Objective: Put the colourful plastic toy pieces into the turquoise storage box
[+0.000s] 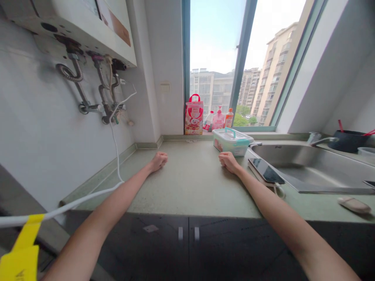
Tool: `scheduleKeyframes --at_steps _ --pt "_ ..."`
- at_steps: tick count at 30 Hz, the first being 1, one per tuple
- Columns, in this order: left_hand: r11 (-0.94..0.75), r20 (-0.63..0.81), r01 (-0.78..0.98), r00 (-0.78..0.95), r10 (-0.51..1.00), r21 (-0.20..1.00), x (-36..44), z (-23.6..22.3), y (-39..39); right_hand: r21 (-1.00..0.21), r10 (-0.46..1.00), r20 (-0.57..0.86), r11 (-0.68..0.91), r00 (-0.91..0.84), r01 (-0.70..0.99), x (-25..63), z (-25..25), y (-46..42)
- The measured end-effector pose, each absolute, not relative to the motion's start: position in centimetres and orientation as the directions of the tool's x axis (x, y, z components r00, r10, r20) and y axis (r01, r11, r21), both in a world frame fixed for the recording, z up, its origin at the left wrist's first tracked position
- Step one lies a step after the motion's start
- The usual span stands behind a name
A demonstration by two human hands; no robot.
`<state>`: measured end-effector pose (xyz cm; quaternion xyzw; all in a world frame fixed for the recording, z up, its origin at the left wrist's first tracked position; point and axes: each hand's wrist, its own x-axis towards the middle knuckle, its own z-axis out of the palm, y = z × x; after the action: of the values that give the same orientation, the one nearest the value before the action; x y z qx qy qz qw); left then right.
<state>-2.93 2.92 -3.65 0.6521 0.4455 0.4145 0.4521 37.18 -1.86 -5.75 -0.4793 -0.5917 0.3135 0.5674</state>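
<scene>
Both my arms reach out over a pale green countertop (190,183). My left hand (159,160) rests on the counter as a closed fist, with nothing visible in it. My right hand (227,160) is also a closed fist on the counter, just in front of a clear plastic box with a teal lid (232,141). A phone (266,170) lies screen up right beside my right forearm, at the sink's edge.
A steel sink (316,168) with a tap (320,140) fills the right side. A red-and-white bag (193,116) and several bottles (218,119) stand on the window sill. A water heater (73,27) with pipes hangs at the upper left, and a white cable (115,150) runs down from it. Dark cabinet doors (187,246) sit below the counter.
</scene>
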Motion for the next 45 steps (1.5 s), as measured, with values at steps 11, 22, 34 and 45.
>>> scheduleKeyframes --at_steps 11,22,34,45 --pt "-0.239 0.184 0.225 0.240 0.953 0.945 -3.8 -3.9 4.3 -0.385 0.567 0.782 0.114 0.258 0.916 40.3 -1.4 -3.1" --pt "-0.250 0.212 0.178 0.210 0.954 0.952 -3.5 -4.0 4.1 -0.243 0.554 0.824 0.162 0.116 0.956 41.1 -3.2 0.4" --pt "-0.237 0.243 -0.089 0.059 0.968 0.967 -4.7 -2.5 4.1 -0.561 0.712 0.677 0.664 -0.188 0.494 36.5 -0.9 -4.5" --pt "-0.150 0.250 -0.335 0.276 0.928 0.930 0.0 -1.3 1.2 -0.899 0.903 0.417 0.395 0.099 0.188 32.9 -1.1 -3.6"
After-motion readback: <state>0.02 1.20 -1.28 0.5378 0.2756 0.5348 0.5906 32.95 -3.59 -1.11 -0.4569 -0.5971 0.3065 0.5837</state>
